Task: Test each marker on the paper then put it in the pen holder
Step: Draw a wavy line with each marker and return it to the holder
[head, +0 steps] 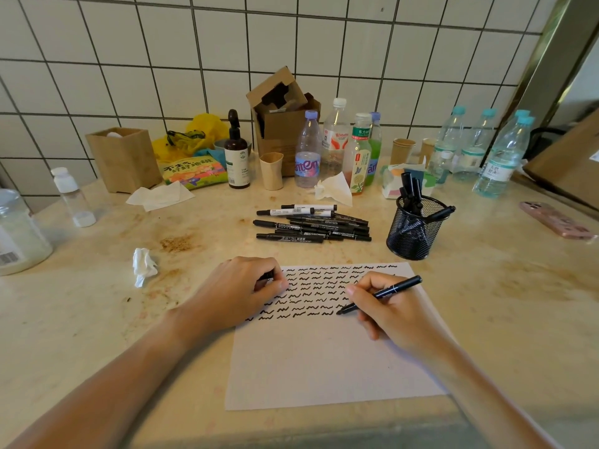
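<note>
A white sheet of paper (324, 361) lies in front of me, its upper part filled with rows of black squiggles. My right hand (389, 309) grips a black marker (393, 289), its tip touching the paper at the end of the lowest row. My left hand (246, 286) rests on the paper's top left corner, fingers curled around a small black piece that looks like the cap. A pile of several black markers (311, 223) lies beyond the paper. The black mesh pen holder (415, 231) stands to the right with several markers in it.
Bottles (308, 150), paper cups (271, 170), a cardboard box (282, 124) and tissues (334, 189) crowd the back of the counter by the tiled wall. A crumpled tissue (144, 265) lies left of the paper. A pink phone (557, 220) sits at the right, a plastic jar (19, 234) at the far left.
</note>
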